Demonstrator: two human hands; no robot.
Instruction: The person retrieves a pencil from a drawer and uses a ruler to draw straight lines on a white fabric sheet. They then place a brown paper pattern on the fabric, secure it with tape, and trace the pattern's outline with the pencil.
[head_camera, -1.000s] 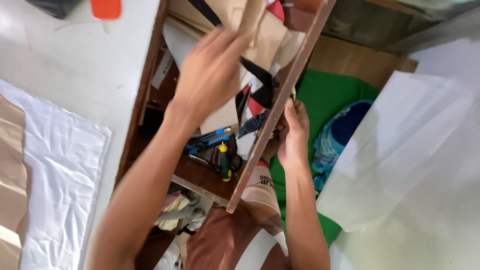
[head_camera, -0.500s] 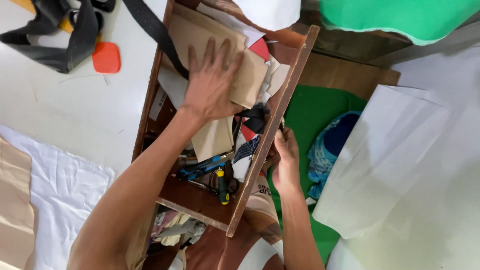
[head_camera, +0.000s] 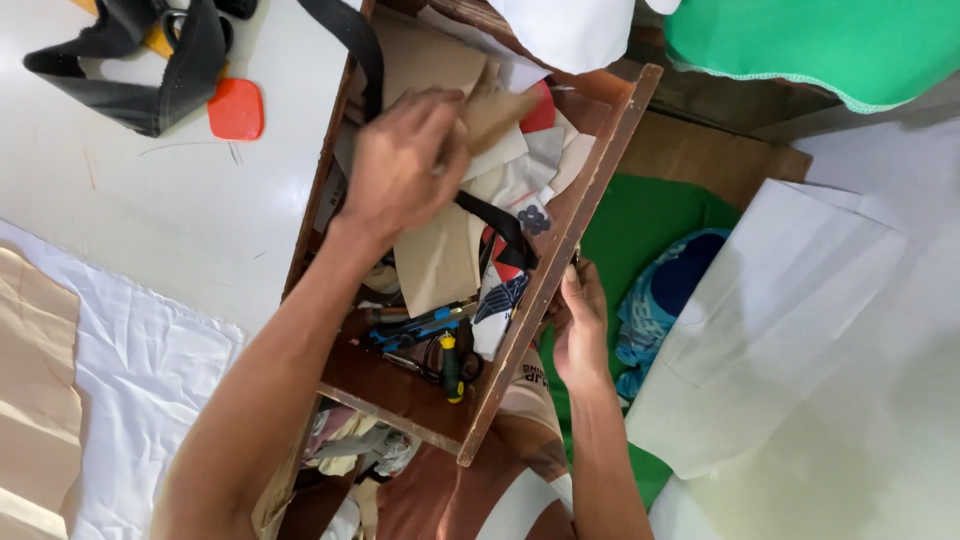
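A pale floor (head_camera: 150, 190) carries white cloth (head_camera: 140, 370) and an open wooden drawer (head_camera: 560, 270). The left hand (head_camera: 405, 165) pinches a brown paper piece (head_camera: 500, 110) above the drawer's clutter; the right hand (head_camera: 580, 325) grips the drawer's front edge. The sorting looks barely begun: papers, straps and tools (head_camera: 440, 345) remain inside. Lower layers are hidden.

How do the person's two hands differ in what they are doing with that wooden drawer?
The left hand reaches inside the wooden drawer, fingers curled on a brown paper piece; the right hand stays outside, gripping the drawer's front edge. The left sits high among papers, the right low by green cloth. Both are bare.
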